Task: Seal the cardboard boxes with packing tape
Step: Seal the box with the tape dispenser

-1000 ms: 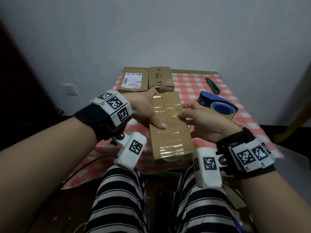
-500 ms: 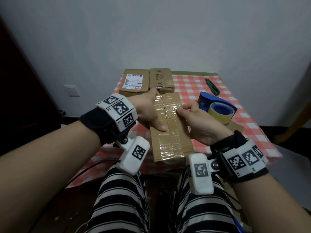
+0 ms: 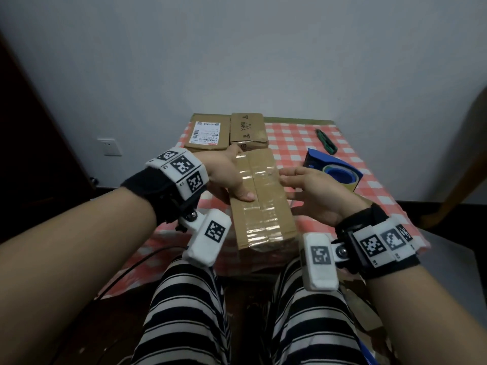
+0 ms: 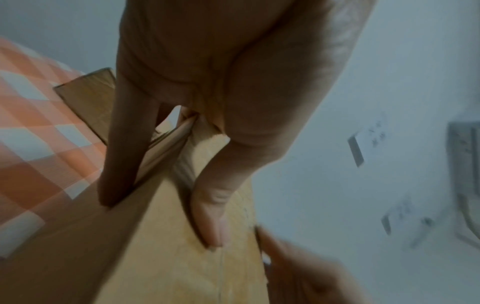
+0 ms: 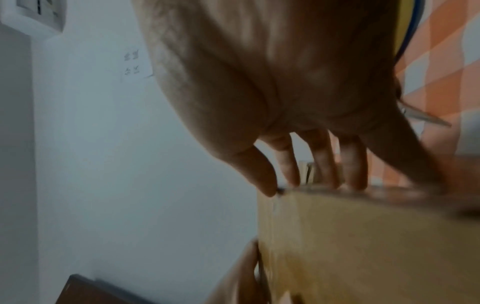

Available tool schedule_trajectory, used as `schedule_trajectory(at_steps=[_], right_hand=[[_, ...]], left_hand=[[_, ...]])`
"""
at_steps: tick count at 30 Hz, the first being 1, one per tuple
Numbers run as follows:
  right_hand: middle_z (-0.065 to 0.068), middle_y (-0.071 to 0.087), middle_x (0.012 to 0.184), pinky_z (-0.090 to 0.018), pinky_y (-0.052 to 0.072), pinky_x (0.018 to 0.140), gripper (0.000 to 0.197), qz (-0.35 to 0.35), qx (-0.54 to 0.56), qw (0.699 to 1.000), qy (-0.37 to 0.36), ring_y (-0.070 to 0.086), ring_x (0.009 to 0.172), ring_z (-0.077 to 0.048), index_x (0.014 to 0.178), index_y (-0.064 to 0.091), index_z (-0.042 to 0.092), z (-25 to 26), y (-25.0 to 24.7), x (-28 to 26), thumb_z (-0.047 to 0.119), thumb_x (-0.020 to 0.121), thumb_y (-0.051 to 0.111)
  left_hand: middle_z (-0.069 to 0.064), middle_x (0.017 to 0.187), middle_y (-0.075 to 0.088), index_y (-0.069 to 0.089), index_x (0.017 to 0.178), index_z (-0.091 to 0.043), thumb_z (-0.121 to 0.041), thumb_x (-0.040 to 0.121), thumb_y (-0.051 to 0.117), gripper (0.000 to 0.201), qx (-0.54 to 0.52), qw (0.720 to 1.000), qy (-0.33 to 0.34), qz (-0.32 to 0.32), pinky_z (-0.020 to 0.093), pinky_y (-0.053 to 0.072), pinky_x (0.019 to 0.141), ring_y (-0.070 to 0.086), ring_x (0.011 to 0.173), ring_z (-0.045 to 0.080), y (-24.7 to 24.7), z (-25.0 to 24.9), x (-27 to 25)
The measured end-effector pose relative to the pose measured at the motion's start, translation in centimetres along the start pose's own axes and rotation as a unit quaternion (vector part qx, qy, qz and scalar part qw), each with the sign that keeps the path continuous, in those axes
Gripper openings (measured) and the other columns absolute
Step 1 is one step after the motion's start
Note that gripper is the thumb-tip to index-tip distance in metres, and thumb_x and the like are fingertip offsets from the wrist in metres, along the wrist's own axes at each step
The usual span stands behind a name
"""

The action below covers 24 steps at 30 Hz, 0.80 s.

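I hold a long cardboard box (image 3: 263,206) above the table's near edge; shiny clear tape runs along its top seam. My left hand (image 3: 228,176) grips its left side, thumb (image 4: 210,216) flat on top and fingers (image 4: 114,164) down the side. My right hand (image 3: 295,184) is beside the right edge, and its nearly straight fingertips (image 5: 285,174) touch that edge without curling round it. In the right wrist view the box (image 5: 363,246) fills the lower right. A blue tape dispenser (image 3: 320,160) with a yellowish roll (image 3: 354,184) lies just right of my right hand.
Two more cardboard boxes stand at the table's far left, one with a shipping label (image 3: 208,133) and one printed plain box (image 3: 247,129). A green utility knife (image 3: 326,141) lies at the back right. A red checked cloth (image 3: 295,139) covers the table, and my striped knees sit below.
My right hand has left the top seam, where its fingers were bunched on the tape, and moved out to the box's right edge. The left hand keeps its grip.
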State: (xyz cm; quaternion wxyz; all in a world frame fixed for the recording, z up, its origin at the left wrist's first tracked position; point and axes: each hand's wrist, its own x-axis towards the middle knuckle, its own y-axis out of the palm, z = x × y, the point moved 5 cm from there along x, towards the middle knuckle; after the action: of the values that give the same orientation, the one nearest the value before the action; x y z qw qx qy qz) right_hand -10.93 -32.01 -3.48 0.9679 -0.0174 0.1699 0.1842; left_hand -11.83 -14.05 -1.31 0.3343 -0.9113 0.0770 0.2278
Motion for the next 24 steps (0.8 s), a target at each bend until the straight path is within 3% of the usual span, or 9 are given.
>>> schedule_trajectory(at_steps=[3, 5, 7, 9, 13, 15, 18, 22, 24], right_hand=[[-0.012, 0.064, 0.115, -0.037, 0.058, 0.077, 0.023, -0.138, 0.021, 0.99, -0.03, 0.063, 0.104, -0.023, 0.111, 0.062, 0.015, -0.4, -3.5, 0.6, 0.003, 0.096, 0.05], [-0.007, 0.063, 0.092, -0.038, 0.056, 0.082, 0.022, -0.199, 0.055, 0.978, -0.034, 0.063, 0.085, -0.019, 0.1, 0.062, 0.017, -0.9, -5.5, 1.1, 0.001, 0.095, 0.047], [-0.003, 0.052, 0.073, -0.036, 0.051, 0.071, 0.021, -0.241, 0.077, 0.967, -0.022, 0.051, 0.067, -0.017, 0.095, 0.06, 0.01, -1.4, -7.1, 1.5, -0.001, 0.092, 0.043], [-0.006, 0.045, 0.071, -0.029, 0.041, 0.056, 0.021, -0.27, 0.075, 0.96, -0.003, 0.043, 0.06, -0.018, 0.099, 0.058, -0.001, -1.9, -8.3, 2.1, -0.004, 0.089, 0.04], [-0.01, 0.049, 0.102, -0.021, 0.038, 0.035, 0.05, -0.279, 0.079, 0.957, 0.004, 0.04, 0.059, -0.015, 0.132, 0.051, 0.016, -2.6, -9.7, 3.9, -0.008, 0.09, 0.039], [-0.014, 0.05, 0.117, -0.031, 0.053, 0.054, 0.055, -0.268, 0.067, 0.961, 0.006, 0.051, 0.073, -0.022, 0.141, 0.045, 0.019, -2.8, -10.2, 4.7, -0.006, 0.092, 0.042], [-0.013, 0.052, 0.113, -0.047, 0.051, 0.093, 0.052, -0.24, -0.009, 0.97, 0.027, 0.055, 0.095, -0.031, 0.147, 0.039, 0.017, -3.1, -10.5, 5.2, 0.006, 0.097, 0.05], [-0.014, 0.057, 0.116, -0.039, 0.054, 0.078, 0.047, -0.292, -0.086, 0.952, 0.0, 0.06, 0.086, -0.027, 0.135, 0.054, 0.014, -2.7, -12.5, 5.7, 0.001, 0.09, 0.056], [-0.015, 0.049, 0.132, -0.04, 0.052, 0.092, 0.045, -0.381, -0.114, 0.917, -0.009, 0.059, 0.106, -0.031, 0.122, 0.061, 0.02, -2.0, -14.8, 6.0, 0.004, 0.08, 0.056]], left_hand=[[0.019, 0.111, 0.067, 0.054, 0.121, -0.004, -0.029, 0.057, 0.088, 0.077, -0.063, 0.997, -0.031, -0.014, 0.043, 0.058, 0.084, 0.07, 0.094, 0.033, -1.1, 0.8, 0.6], [0.018, 0.111, 0.065, 0.055, 0.118, -0.005, -0.04, 0.075, 0.078, 0.06, -0.089, 0.988, -0.042, -0.123, 0.041, 0.059, 0.081, 0.071, 0.087, 0.03, -3.0, 1.3, 1.2], [0.013, 0.133, 0.054, 0.047, 0.132, -0.017, -0.062, 0.072, 0.071, 0.078, -0.042, 0.978, -0.045, -0.2, 0.045, 0.058, 0.081, 0.064, 0.105, 0.029, -4.5, 1.4, 1.5], [0.01, 0.155, 0.024, 0.03, 0.147, -0.03, -0.077, 0.067, 0.061, 0.098, 0.115, 0.968, -0.028, -0.222, 0.049, 0.041, 0.106, 0.037, 0.135, 0.034, -4.8, 0.5, 0.8], [-0.009, 0.159, 0.012, 0.027, 0.144, -0.051, -0.076, 0.042, 0.067, 0.113, 0.293, 0.953, 0.063, -0.031, 0.05, 0.02, 0.117, 0.021, 0.144, 0.025, -0.8, -2.6, -0.9], [-0.01, 0.149, 0.034, 0.035, 0.138, -0.055, -0.069, 0.042, 0.071, 0.104, 0.305, 0.949, 0.065, 0.046, 0.05, 0.028, 0.112, 0.037, 0.134, 0.021, 0.6, -2.7, -0.4], [-0.015, 0.123, 0.058, 0.058, 0.126, -0.043, -0.068, 0.069, 0.063, 0.062, 0.297, 0.952, 0.076, 0.017, 0.041, 0.041, 0.103, 0.054, 0.11, 0.013, 0.6, -3.1, 0.9], [-0.013, 0.116, 0.056, 0.065, 0.122, -0.031, -0.063, 0.083, 0.055, 0.051, 0.278, 0.955, 0.093, -0.046, 0.029, 0.037, 0.091, 0.05, 0.104, 0.011, 0.1, -3.5, 2.0], [-0.01, 0.119, 0.057, 0.066, 0.121, -0.028, -0.061, 0.086, 0.053, 0.05, 0.281, 0.954, 0.085, -0.056, 0.028, 0.036, 0.089, 0.05, 0.105, 0.012, 0.1, -3.8, 2.4]])
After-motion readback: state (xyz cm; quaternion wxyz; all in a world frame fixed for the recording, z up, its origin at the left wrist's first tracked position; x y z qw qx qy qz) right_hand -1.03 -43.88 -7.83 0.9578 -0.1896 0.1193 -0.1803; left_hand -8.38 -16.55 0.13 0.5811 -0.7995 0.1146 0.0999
